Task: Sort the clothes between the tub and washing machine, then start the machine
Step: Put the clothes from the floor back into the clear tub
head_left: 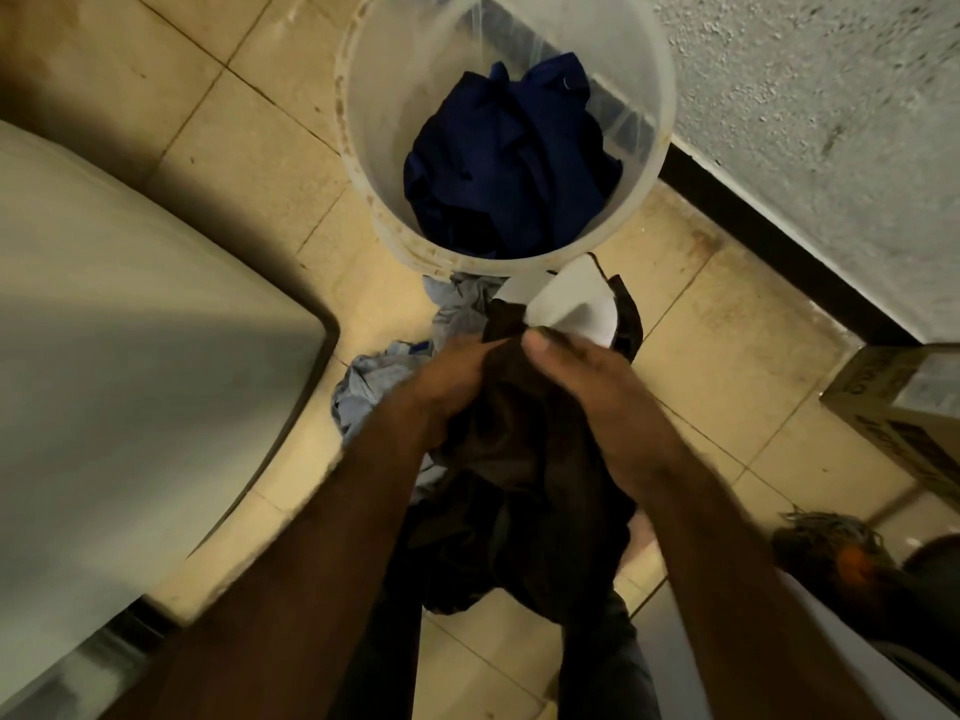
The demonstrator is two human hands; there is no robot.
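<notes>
Both our forearms reach down the middle of the view, and between them hangs a dark brown garment (511,459), bunched and drooping toward our legs. Our left hand (447,379) is closed on its upper left fold, fingers buried in the cloth. Our right hand (587,381) clamps the upper right part, thumb on top, pinching a white piece of cloth (569,304) together with the dark fabric. That white piece juts up and right, its far corner just at the near rim of the tub.

We see the translucent white tub (363,148) standing on the tiled floor (727,330) straight ahead, its far side close against the rough plastered wall (831,96) and black skirting. Inside lies a crumpled navy blue garment (511,163), well below the rim.

Under our left hand a light blue garment (363,387) lies heaped on the floor, between the tub and the rounded corner of the white washing machine (130,330), which fills the left side. Bare tiles run between the machine's edge and the tub.

To the right a cardboard box (904,407) sits near the wall, with open floor between it and our right arm. A frayed dark object sits lower right; we cannot tell what it is.
</notes>
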